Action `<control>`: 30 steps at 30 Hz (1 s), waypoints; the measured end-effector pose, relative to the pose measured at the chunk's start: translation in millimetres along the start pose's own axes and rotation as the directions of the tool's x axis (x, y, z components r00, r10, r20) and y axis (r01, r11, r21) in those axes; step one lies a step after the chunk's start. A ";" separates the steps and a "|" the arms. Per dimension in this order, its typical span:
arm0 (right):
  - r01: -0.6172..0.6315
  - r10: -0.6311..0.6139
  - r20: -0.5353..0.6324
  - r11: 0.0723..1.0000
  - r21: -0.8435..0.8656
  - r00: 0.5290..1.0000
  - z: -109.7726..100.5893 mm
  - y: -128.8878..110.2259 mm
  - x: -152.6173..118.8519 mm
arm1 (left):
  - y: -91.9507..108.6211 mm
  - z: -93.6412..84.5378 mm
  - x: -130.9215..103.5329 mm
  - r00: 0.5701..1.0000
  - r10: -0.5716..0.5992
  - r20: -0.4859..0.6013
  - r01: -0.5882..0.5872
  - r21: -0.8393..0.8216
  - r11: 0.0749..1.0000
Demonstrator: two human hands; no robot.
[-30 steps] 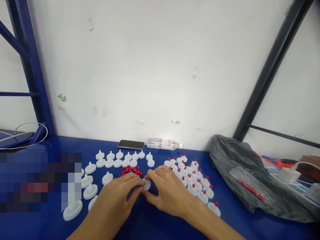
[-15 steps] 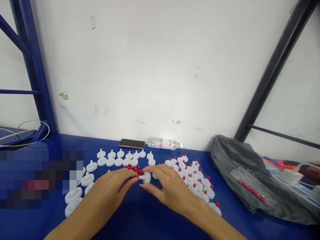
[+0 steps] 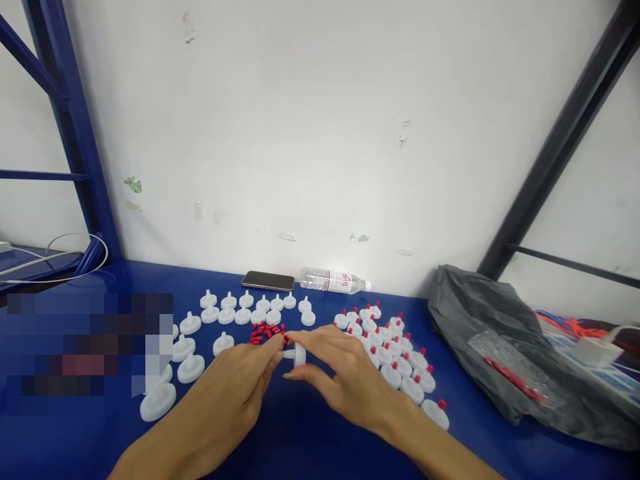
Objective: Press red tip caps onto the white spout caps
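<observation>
"Between the two hands at centre, which part is shown?"

"One white stemmed disc (image 3: 299, 356), held on edge over the bench (image 3: 295, 440), its stem pointing left."

"And the state of the fingers?"

"Right hand (image 3: 345, 365): thumb below, fingers above, parted by the width of the disc and gripping its rim. Left hand (image 3: 246, 380): fingers drawn together in a pinch at the end of the stem; whatever lies between their tips is hidden."

"What lies nearest?"

"Just beyond the left fingers, a loose heap of small red caps (image 3: 267, 332). To the left and behind, bare-stemmed white discs (image 3: 191, 367), standing stem upward. To the right, a close cluster of red-tipped white discs (image 3: 391, 377), likewise upright."

"And toward the margins?"

"Along the wall (image 3: 320, 133), a phone (image 3: 268, 281) lying flat, with a clear bottle (image 3: 333, 281) on its side just beside it. At far right, a dark plastic bag (image 3: 465, 313), bearing a transparent packet (image 3: 487, 345) with red pieces (image 3: 515, 378) inside."
</observation>
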State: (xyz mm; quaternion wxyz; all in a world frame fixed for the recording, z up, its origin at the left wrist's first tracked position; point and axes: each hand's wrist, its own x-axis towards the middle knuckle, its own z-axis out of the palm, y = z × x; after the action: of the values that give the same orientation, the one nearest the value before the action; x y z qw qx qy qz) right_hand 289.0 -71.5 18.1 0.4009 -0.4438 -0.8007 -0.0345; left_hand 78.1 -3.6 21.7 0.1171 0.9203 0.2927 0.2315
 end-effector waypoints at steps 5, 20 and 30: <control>0.050 -0.049 -0.033 0.998 0.024 0.998 2.6 0.8 -0.6 | -2.6 3.8 -0.7 1.000 0.020 -0.020 -0.021 -0.017 1.000; -0.130 0.136 0.070 0.988 -0.084 0.988 6.0 -12.7 6.3 | -5.9 -0.5 4.7 0.990 -0.121 0.075 0.121 0.004 0.993; -0.202 0.264 0.254 0.948 -0.245 0.931 3.2 -8.9 3.8 | -16.6 -47.6 11.3 0.950 -0.311 0.029 0.304 0.148 0.941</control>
State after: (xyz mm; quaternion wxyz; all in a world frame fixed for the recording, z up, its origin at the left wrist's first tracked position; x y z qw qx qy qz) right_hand 279.4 -73.0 21.2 0.2332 -0.5771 -0.7826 -0.0087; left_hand 54.7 20.2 61.1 0.0939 0.8750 0.4452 0.1652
